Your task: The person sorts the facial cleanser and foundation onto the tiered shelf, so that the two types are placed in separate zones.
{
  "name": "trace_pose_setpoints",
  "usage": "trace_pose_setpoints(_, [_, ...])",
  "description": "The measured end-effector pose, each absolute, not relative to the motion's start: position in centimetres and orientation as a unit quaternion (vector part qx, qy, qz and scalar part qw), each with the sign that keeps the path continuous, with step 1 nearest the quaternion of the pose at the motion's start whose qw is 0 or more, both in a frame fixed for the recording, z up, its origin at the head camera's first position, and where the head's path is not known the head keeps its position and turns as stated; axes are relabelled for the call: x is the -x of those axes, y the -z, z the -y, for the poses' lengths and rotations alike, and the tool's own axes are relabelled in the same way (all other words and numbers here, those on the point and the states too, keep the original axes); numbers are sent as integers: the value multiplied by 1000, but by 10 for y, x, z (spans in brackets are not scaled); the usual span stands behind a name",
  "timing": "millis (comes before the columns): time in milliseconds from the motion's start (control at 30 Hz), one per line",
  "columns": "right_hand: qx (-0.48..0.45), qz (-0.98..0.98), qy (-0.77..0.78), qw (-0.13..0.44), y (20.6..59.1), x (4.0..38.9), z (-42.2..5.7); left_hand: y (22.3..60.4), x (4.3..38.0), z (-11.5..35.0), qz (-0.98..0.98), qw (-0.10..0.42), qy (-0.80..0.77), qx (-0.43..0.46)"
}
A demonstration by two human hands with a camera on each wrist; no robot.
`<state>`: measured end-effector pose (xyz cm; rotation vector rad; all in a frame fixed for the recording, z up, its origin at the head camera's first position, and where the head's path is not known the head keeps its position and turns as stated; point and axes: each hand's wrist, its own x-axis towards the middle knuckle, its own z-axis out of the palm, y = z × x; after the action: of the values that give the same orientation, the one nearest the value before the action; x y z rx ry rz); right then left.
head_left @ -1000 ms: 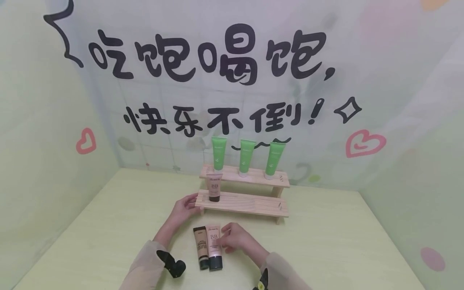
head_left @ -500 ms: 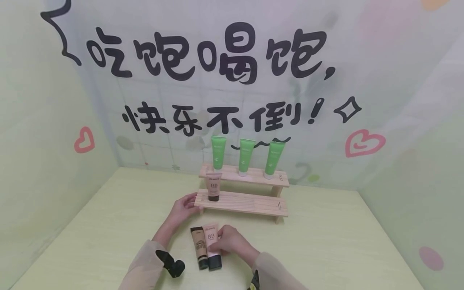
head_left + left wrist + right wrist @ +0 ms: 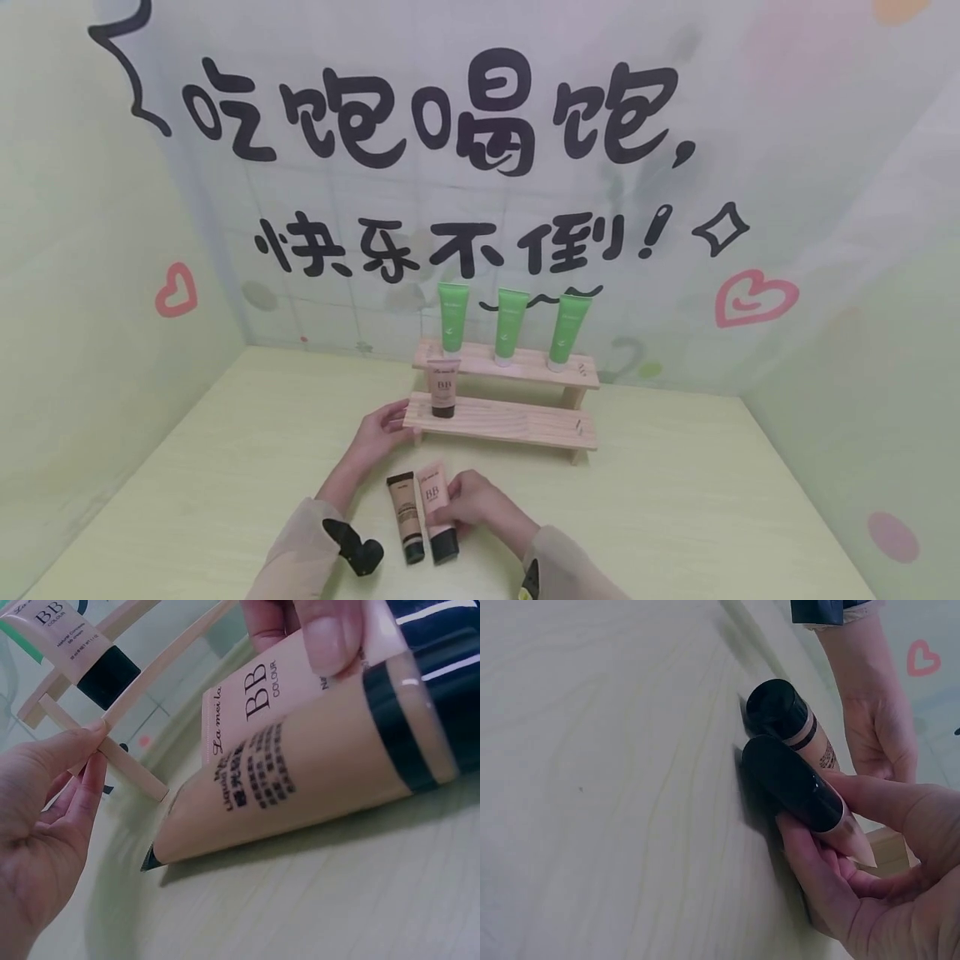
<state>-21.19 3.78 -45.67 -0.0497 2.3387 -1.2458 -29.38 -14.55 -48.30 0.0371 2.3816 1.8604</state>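
Note:
My left hand point(image 3: 377, 435) pinches the left end of a two-step wooden display stand point(image 3: 510, 422) between thumb and fingers. On the table in front of it, my right hand point(image 3: 480, 502) holds a pink BB cream tube point(image 3: 432, 485) with a black cap, thumb across its front. Close along its left side lies a tan liquid foundation tube point(image 3: 407, 510), also black-capped. In the right wrist view the pink tube's cap point(image 3: 795, 784) shows between thumb and fingers. Another pink BB cream tube point(image 3: 443, 385) stands cap-down on the lower step's left end.
Three green tubes point(image 3: 511, 321) stand in a row on the upper step. A printed backdrop point(image 3: 337, 317) rises behind the pale wooden table point(image 3: 675, 500), and side walls flank it.
My right hand has moved left and taken hold of the pink BB cream tube. The foundation tube has slid a little left and a gap shows between them. My left hand stays on the stand.

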Motion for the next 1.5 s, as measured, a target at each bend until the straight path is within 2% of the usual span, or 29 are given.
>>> trace_pose_setpoints(400, [29, -839, 480, 253, 453, 213, -53, 484, 294, 146, -785, 54, -616, -18])
trace_pose_setpoints(1000, [45, -814, 538, 216, 428, 230, -97, 481, 293, 146, -784, 66, -617, -22])
trace_pose_setpoints(1500, [-35, -812, 577, 77, 411, 262, -120, 485, 294, 145, -785, 60, -616, -12])
